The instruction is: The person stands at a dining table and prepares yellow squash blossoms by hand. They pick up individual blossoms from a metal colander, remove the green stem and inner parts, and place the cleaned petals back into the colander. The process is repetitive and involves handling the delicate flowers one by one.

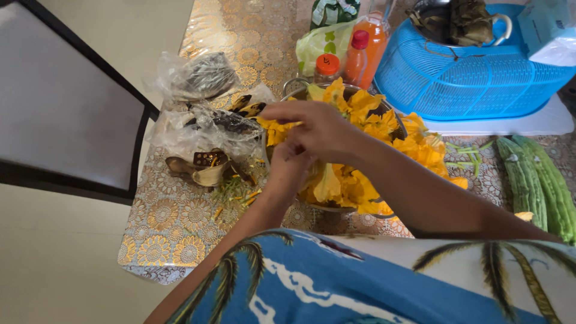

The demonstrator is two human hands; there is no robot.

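Right hand (318, 129): mine, fingers pinched shut on 1 yellow squash blossom (277, 131), held above the rim of the metal bowl (294, 86).
Left hand (287, 169): mine, just beneath the right one, fingertips curled up against the base of the same blossom; whether it truly grips I cannot tell.
Blossom pile (372, 120): many yellow-orange flowers heaped in the bowl and spilling past its right side onto the table.
Trimmings (235, 193): green and orange scraps scattered on the patterned tablecloth (180, 222), just left of the bowl.
Dark peelings (207, 168): brown and yellow pieces beside the scraps, partly on crumpled clear plastic bags (192, 102).
Gourds (537, 180): 2 ridged green ones lying side by side at the far right.
Blue basket (468, 78): plastic, behind the bowl, with a metal pot inside it.
Bottles (357, 57): 3 with orange contents, standing between bowl and basket.
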